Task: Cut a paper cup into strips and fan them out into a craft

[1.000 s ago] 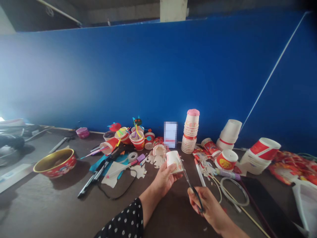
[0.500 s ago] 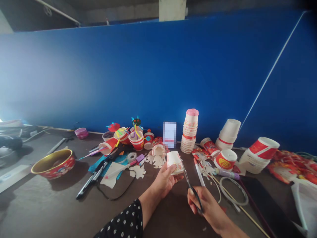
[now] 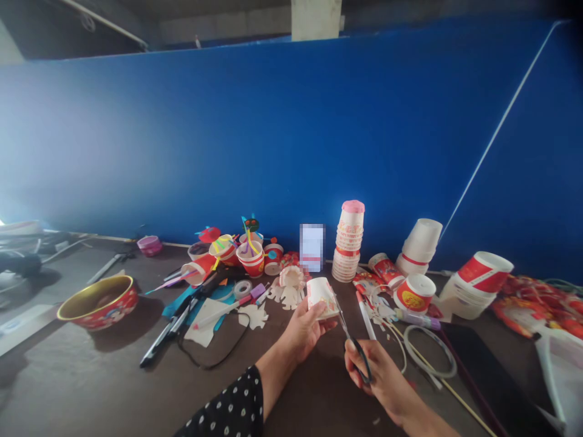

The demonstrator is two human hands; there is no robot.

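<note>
My left hand [image 3: 306, 331] holds a white paper cup [image 3: 320, 296] with a printed floral pattern, thumb on its side and fingers beneath. The cup is tilted, its wide rim turned down toward me. In my right hand [image 3: 371, 367] is a pair of scissors [image 3: 359, 358] with dark handles. Their blades reach up to the right side of the cup at its rim; whether they bite into the paper I cannot tell. Just behind the cup lie a cut paper cup [image 3: 292, 276] with a fringed edge and a cut paper scrap [image 3: 255, 315].
A tall cup stack [image 3: 348, 243] stands behind my hands, and more stacked cups [image 3: 476, 285] are at the right. Decorated cups [image 3: 250, 260], pens [image 3: 168, 328] and a tape roll [image 3: 243, 289] lie left. A red and gold bowl [image 3: 98, 303] sits farther left. A coiled tube [image 3: 428, 352] lies right.
The scissor handles and my right fingers have shifted very slightly. The cup and my left hand stay nearly in place.
</note>
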